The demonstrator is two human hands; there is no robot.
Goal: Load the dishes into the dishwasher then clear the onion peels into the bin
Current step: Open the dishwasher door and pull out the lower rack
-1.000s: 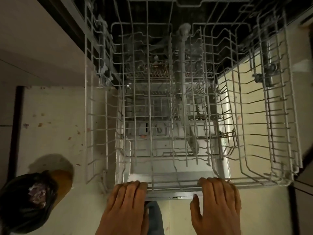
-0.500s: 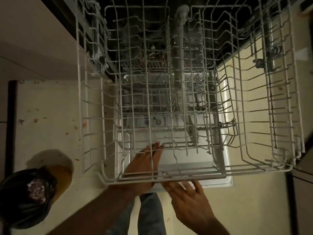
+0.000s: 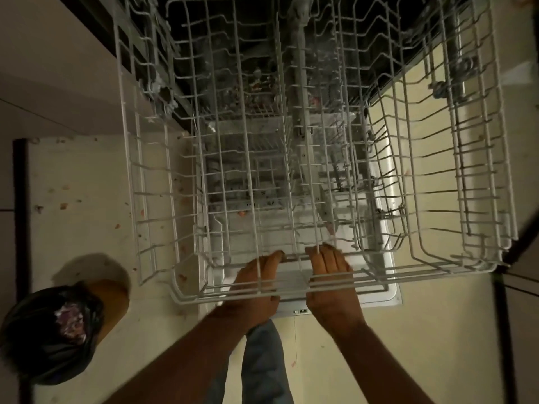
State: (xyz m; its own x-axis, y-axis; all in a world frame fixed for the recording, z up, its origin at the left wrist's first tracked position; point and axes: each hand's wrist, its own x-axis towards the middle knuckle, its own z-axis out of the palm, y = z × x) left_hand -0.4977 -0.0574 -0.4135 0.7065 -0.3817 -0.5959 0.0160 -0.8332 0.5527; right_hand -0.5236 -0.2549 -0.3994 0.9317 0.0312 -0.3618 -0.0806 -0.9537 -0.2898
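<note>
So, both your hands reach under the upper rack [image 3: 306,158] | left hand [image 3: 259,284] and right hand [image 3: 332,281] side by side, each gripping the lower rack's front rail [image 3: 294,256] | rack runs straight ahead into the dishwasher.

A home kitchen is shown by an open dishwasher [image 3: 291,68] with its wire rack [image 3: 437,199] pulled out, a lined bin [image 3: 58,330], and a scrap-strewn tiled floor [image 3: 81,199].
</note>
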